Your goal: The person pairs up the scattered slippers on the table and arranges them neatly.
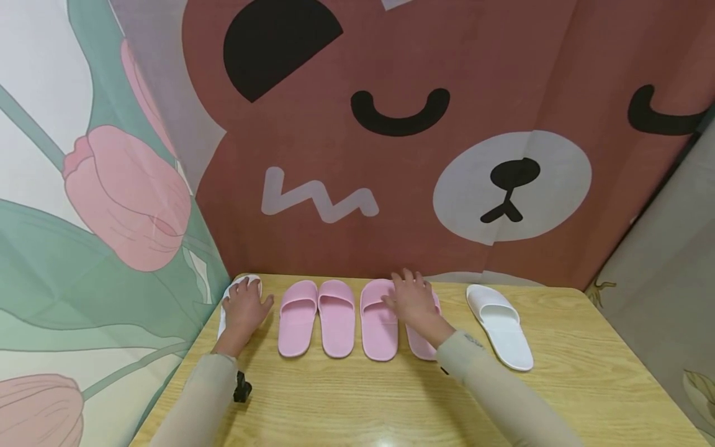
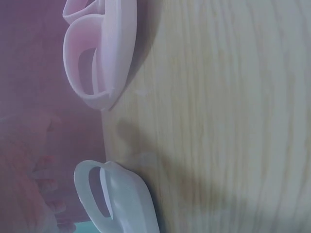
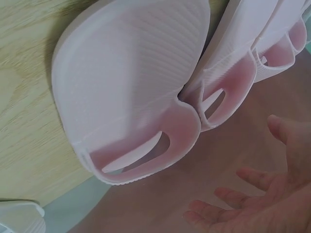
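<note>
At the table's far left corner a white slipper (image 1: 222, 320) is partly hidden beneath my left hand (image 1: 244, 310). In the left wrist view that hand's fingers (image 2: 46, 184) are apart from the slipper's strap. My right hand (image 1: 414, 302), fingers spread, hovers over the rightmost pink slipper (image 1: 421, 344) and covers much of it. The right wrist view shows a gap between its fingertips (image 3: 228, 196) and that slipper's strap. Just left lies another pink slipper (image 1: 380, 329). Neither hand holds anything.
A second pink pair, a left slipper (image 1: 296, 329) and a right slipper (image 1: 337, 326), lies between my hands. Another white slipper (image 1: 503, 329) rests slanted at the right. The wooden table (image 1: 335, 403) meets a bear-print curtain (image 1: 335, 248) at its back edge.
</note>
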`<state>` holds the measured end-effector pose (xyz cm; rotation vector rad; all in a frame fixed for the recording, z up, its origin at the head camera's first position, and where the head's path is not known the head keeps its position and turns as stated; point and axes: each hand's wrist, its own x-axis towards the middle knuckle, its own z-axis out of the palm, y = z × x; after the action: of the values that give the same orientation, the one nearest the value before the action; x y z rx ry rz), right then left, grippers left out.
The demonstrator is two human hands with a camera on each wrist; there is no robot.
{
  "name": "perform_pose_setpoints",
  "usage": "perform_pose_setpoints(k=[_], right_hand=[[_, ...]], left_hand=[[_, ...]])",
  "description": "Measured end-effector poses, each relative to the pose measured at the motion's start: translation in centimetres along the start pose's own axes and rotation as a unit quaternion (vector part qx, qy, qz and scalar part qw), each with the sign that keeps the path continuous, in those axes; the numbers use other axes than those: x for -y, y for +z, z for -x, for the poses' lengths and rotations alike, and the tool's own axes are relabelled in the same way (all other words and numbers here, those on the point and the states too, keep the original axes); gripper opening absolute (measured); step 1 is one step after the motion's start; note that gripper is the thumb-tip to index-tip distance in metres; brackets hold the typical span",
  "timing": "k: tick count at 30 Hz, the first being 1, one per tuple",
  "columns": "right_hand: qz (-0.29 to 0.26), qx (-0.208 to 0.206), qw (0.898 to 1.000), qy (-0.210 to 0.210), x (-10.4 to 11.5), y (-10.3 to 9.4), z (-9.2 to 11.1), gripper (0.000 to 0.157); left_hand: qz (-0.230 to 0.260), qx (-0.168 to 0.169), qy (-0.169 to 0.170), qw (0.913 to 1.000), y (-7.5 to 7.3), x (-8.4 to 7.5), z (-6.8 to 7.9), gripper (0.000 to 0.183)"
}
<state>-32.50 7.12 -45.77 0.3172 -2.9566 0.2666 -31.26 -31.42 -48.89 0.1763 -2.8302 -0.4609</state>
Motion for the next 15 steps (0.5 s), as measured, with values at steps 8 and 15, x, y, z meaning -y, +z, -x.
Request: perform_pose_setpoints(k=[8, 15], right_hand=[[-0.009, -0.009, 1.000, 0.010, -0.8, -0.5, 0.3, 0.068], [-0.021, -0.015, 0.999, 0.024, -1.9, -0.6, 0.6, 0.070]], left_hand=[[0.016, -0.005, -0.006, 0.9998, 0.0, 0.4, 0.0, 0.061], [0.017, 0.001, -0.015, 0.9997, 0.2, 0.8, -0.1, 0.063]])
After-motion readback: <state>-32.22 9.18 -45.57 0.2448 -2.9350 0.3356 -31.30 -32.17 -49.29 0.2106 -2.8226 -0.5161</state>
